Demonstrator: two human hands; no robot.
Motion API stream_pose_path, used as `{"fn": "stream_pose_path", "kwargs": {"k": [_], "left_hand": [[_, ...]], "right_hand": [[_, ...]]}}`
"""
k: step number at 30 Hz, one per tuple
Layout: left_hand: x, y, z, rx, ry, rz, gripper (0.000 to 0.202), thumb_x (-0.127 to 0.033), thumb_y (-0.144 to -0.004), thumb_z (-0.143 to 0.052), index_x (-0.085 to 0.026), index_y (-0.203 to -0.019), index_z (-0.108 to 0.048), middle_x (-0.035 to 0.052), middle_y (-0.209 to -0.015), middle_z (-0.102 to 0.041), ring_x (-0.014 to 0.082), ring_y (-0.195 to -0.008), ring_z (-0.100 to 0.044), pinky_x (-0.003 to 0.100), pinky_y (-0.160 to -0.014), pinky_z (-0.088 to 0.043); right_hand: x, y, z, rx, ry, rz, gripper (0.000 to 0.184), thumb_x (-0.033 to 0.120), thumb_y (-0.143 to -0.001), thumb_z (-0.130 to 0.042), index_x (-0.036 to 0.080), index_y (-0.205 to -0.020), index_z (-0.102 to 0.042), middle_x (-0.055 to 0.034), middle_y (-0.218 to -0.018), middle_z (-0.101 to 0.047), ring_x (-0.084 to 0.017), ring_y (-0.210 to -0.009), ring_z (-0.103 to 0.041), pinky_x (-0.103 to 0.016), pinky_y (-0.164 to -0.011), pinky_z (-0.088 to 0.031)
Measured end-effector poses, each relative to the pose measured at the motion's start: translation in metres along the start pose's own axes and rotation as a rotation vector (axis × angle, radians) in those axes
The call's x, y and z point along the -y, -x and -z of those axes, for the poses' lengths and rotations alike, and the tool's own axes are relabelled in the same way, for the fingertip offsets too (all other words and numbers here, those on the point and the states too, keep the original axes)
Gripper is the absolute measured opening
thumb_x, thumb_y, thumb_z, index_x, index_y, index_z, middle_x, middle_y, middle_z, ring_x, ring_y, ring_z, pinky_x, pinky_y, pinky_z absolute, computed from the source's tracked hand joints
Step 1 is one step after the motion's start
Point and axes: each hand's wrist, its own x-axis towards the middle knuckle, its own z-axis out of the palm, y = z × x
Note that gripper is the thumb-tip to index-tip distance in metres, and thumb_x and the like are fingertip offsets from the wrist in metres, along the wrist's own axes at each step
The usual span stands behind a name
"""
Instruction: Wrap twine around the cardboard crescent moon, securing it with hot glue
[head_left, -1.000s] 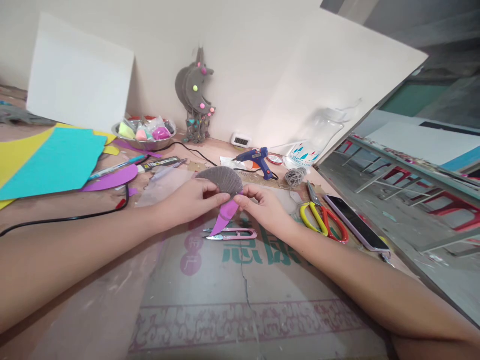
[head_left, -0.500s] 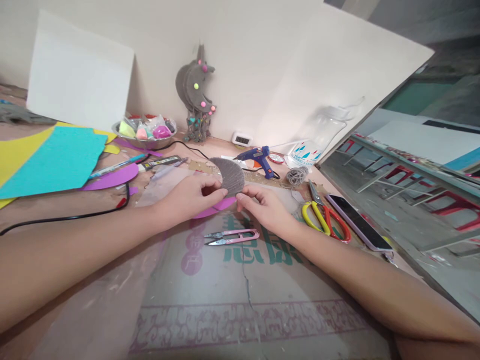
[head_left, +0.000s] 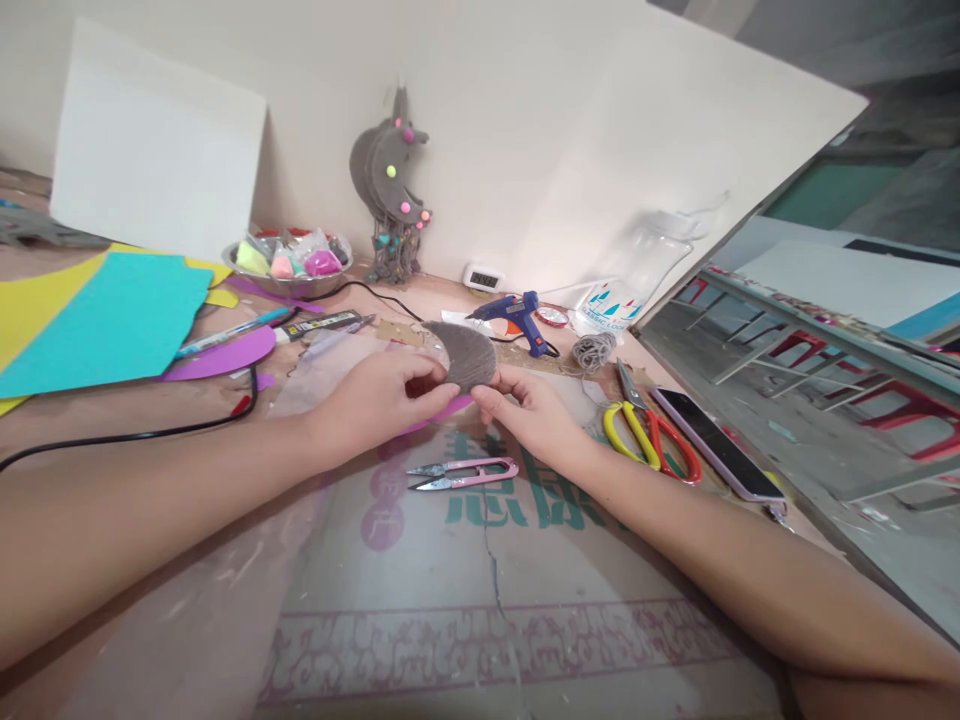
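A grey crescent moon (head_left: 471,356), its surface lined like wound yarn, is held up between my two hands above the table. My left hand (head_left: 390,390) pinches its lower left edge between thumb and fingers. At its lower right edge, the thumb and fingers of my right hand (head_left: 529,405) close on it too. Beneath the hands lies a piece of purple foam (head_left: 439,411), mostly covered. Closer to me, pink-handled thread snips (head_left: 465,472) rest on the printed plastic sheet (head_left: 420,570), blades pointing left.
Right of my hands lie scissors (head_left: 651,440), a phone (head_left: 716,445) and a grey yarn ball (head_left: 594,351). Behind are a blue glue gun (head_left: 519,318), a small clock (head_left: 483,278) and a glass jar (head_left: 637,270). Foam sheets (head_left: 112,320) and a bowl (head_left: 289,285) stand left.
The crescent has shifted slightly right and turned a little in my fingers. More of the purple foam is covered now. My hands stay nearly in place.
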Motion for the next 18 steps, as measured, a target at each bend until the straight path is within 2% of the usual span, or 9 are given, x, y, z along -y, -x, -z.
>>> {"fn": "stream_pose_path", "kwargs": {"k": [4,9,14,16,18], "left_hand": [[0.0011,0.0003,-0.0012,-0.023,-0.052,-0.036,0.026,-0.033,-0.081,-0.044,-0.018,-0.061,-0.052,-0.0003,-0.064,-0.056,0.0134,-0.065,-0.048,0.025,-0.06,-0.033],[0.0018,0.0004,-0.001,-0.019,-0.014,-0.002,0.027,-0.033,-0.081,-0.043,-0.018,-0.058,-0.048,-0.0014,-0.061,-0.052,0.0125,-0.062,-0.046,0.025,-0.057,-0.032],[-0.0007,0.0003,0.0005,-0.025,0.042,0.089,0.027,-0.033,-0.08,-0.042,-0.018,-0.057,-0.045,-0.0022,-0.058,-0.047,0.0116,-0.058,-0.042,0.024,-0.054,-0.03],[0.0,-0.0005,0.001,-0.028,0.064,0.112,0.028,-0.033,-0.08,-0.042,-0.018,-0.056,-0.043,-0.0029,-0.056,-0.044,0.0109,-0.056,-0.04,0.024,-0.053,-0.029],[0.0023,-0.0021,0.0014,-0.028,0.09,0.138,0.03,-0.034,-0.08,-0.042,-0.017,-0.055,-0.04,-0.0037,-0.054,-0.039,0.01,-0.054,-0.037,0.023,-0.052,-0.027]], "right_hand": [[0.0002,0.0008,-0.0017,0.008,0.025,-0.009,0.02,0.033,-0.081,-0.052,0.018,-0.069,-0.047,0.004,-0.058,-0.049,-0.009,-0.055,-0.045,-0.022,-0.054,-0.037],[0.0007,0.0012,-0.0017,0.025,0.008,-0.006,0.011,0.024,-0.081,-0.048,0.018,-0.073,-0.047,0.0048,-0.059,-0.049,-0.009,-0.055,-0.044,-0.022,-0.055,-0.036],[-0.0016,0.0005,-0.0008,0.03,-0.002,0.02,0.016,0.032,-0.085,-0.045,0.018,-0.08,-0.049,0.0037,-0.061,-0.051,-0.01,-0.057,-0.047,-0.023,-0.057,-0.038],[-0.0034,0.0008,0.0002,-0.015,0.065,0.048,0.019,0.036,-0.085,-0.048,0.018,-0.078,-0.049,0.0033,-0.062,-0.051,-0.01,-0.058,-0.048,-0.023,-0.058,-0.039],[-0.0041,0.0024,0.0023,-0.082,0.175,0.139,0.019,0.036,-0.083,-0.052,0.018,-0.077,-0.05,0.0021,-0.066,-0.053,-0.011,-0.061,-0.049,-0.024,-0.06,-0.04]]}}
